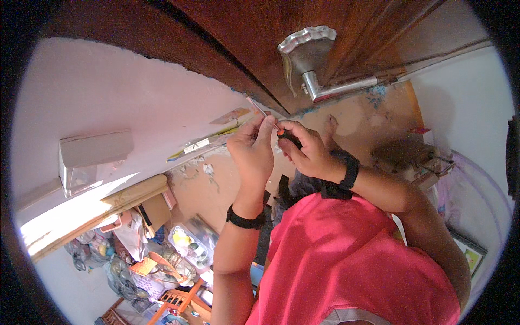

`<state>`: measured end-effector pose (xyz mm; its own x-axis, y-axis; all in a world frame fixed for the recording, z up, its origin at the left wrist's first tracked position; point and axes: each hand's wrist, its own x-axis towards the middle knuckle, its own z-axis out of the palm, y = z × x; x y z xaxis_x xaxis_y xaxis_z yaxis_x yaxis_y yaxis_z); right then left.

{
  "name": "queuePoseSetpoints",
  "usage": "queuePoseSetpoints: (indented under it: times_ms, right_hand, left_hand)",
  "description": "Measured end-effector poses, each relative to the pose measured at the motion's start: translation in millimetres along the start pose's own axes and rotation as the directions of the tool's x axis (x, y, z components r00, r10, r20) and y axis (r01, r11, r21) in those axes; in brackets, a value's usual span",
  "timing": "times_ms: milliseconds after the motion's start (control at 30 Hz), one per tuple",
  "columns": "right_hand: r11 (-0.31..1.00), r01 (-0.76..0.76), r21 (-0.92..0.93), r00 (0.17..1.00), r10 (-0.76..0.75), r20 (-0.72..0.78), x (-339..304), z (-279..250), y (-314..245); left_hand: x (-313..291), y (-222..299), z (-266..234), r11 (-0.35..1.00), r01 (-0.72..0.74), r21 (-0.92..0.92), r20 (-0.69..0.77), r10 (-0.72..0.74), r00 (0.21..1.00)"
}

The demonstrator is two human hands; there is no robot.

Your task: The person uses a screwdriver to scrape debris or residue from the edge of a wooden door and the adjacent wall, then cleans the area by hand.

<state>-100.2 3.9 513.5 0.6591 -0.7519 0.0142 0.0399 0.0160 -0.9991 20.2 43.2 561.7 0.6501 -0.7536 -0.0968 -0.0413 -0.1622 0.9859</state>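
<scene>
A screwdriver [257, 106] with a thin metal shaft and a dark handle with an orange collar is held between my two hands, in front of the door's edge. My right hand [307, 145] is closed round its handle. My left hand [252, 146] pinches the shaft with thumb and fingertips. The tip points up and to the left, toward the pale wall. Whether a screw sits at the tip is too small to tell. Just beyond my hands is the dark brown wooden door [238, 32], with a silver lever handle [346, 88] on an ornate plate.
A white box-like fixture [97, 154] juts from the left wall [135, 92]. Bags, a clear plastic tub [189, 244] and an orange wooden chair [176, 298] crowd the lower left. A dark case-like object [403, 160] stands at the right by the white wall. My bare foot [331, 128] is on the tan floor.
</scene>
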Motion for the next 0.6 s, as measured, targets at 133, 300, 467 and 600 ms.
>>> queuePoseSetpoints:
  times_ms: [133,300,467,600]
  right_hand:
    - [0.999,-0.036,0.028,0.999,0.036,0.017,1.6,-1.6,7.6]
    - [1.0,0.001,0.005,1.0,-0.001,-0.015,4.2,-0.3,-1.7]
    - [0.998,-0.058,0.011,0.998,0.059,-0.028,1.0,4.9,10.6]
    - [0.995,-0.088,0.04,0.996,0.088,-0.013,0.1,6.6,8.9]
  left_hand:
    - [5.4,-3.0,-2.7,0.995,-0.001,0.1,0.058,-0.005,0.998]
    - [4.3,0.5,2.0,0.999,-0.014,0.035,0.021,0.013,1.0]
    - [7.2,-8.3,-2.1,0.996,-0.018,0.082,0.065,0.012,0.998]
    - [4.2,-8.5,-0.9,0.997,0.023,0.071,0.048,-0.026,0.999]
